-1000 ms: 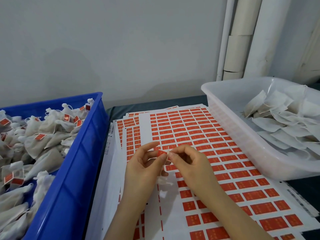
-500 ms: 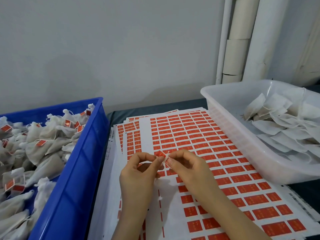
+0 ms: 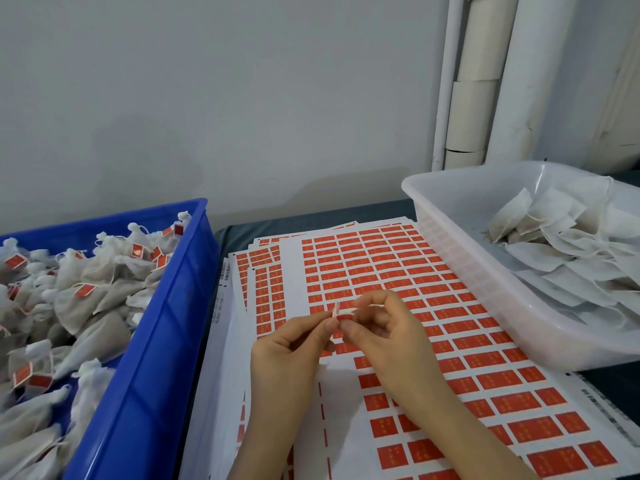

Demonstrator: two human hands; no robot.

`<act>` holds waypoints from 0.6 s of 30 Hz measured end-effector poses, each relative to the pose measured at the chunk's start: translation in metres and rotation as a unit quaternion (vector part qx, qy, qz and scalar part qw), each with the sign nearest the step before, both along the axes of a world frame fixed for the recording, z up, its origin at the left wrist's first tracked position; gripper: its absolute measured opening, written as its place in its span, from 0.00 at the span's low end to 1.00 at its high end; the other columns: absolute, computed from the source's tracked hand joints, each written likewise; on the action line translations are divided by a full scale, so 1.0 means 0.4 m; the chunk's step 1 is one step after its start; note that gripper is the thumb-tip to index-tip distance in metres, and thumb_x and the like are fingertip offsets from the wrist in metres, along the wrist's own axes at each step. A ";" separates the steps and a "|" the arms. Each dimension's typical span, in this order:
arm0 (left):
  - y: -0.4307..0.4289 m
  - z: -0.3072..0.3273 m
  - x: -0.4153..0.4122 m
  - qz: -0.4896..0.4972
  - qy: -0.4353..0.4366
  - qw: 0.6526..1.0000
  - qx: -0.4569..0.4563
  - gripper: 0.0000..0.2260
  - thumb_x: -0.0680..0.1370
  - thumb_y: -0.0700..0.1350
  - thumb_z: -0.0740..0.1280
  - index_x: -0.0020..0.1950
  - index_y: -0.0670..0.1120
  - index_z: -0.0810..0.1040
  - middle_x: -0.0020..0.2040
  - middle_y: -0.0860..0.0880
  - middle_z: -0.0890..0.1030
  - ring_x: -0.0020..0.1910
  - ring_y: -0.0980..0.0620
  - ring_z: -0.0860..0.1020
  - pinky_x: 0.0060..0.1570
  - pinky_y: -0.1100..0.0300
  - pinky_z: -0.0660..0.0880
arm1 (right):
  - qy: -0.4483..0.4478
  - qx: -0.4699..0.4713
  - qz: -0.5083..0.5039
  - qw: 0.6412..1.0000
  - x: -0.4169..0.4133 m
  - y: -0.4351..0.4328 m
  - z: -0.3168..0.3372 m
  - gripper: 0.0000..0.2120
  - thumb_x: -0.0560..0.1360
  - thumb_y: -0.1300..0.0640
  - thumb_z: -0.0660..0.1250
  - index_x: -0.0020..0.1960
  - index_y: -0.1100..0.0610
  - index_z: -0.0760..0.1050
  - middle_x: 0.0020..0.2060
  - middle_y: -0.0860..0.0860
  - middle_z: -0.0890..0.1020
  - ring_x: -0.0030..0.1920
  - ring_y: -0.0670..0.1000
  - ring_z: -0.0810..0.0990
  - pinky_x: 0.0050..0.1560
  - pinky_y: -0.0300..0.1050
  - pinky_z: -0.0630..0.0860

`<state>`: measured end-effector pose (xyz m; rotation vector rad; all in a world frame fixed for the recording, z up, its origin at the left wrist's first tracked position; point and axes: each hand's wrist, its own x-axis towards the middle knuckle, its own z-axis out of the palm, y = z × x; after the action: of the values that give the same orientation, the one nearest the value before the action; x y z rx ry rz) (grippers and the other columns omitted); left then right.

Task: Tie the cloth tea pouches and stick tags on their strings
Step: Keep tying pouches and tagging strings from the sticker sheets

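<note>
Both hands (image 3: 287,351) (image 3: 391,337) fingertip-close, seemingly on tag (image 3: 343,317)

Setting: small hand-packing workshop, batch work. The table (image 3: 239,233) carries a blue crate (image 3: 166,341) heaped with tagged pouches (image 3: 93,292), a clear tub (image 3: 502,306) of flat untied pouches (image 3: 561,244), and stacked sheets of red tag stickers (image 3: 398,271) between them. Bare grey wall (image 3: 242,98); exposed white pipes (image 3: 474,81) in the corner.

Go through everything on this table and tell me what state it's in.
Left hand, pinching the red tag.
Right hand, pinching the same tag.
Sticker sheets, flat, stacked, partly peeled.
Blue bin, holding tied tagged pouches.
Clear bin, holding flat untagged pouches.
</note>
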<state>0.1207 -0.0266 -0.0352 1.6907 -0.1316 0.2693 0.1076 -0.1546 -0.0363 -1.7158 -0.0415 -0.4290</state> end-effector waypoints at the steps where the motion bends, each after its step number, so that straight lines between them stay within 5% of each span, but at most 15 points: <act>1: 0.000 0.001 0.000 -0.002 0.004 1.000 -0.004 0.08 0.65 0.55 0.68 0.42 0.59 0.82 0.37 0.60 0.84 0.37 0.61 0.82 0.33 0.75 0.74 | 0.001 -0.002 -0.010 1.000 0.001 -0.001 -0.001 0.07 0.71 0.53 0.71 0.44 0.45 0.73 0.39 0.33 0.79 0.41 0.35 0.80 0.37 0.25 0.74; 18: 0.002 -0.005 0.004 -0.014 0.037 0.999 -0.015 0.05 0.67 0.58 0.67 0.36 0.63 0.83 0.35 0.58 0.84 0.38 0.58 0.82 0.32 0.73 0.74 | -0.011 -0.031 -0.046 0.998 0.003 -0.001 -0.003 0.05 0.70 0.49 0.69 0.42 0.40 0.74 0.39 0.30 0.79 0.42 0.33 0.79 0.35 0.23 0.72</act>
<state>0.1222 -0.0259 -0.0370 1.6646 -0.0961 0.1866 0.1089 -0.1551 -0.0377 -1.7787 0.0082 -0.5204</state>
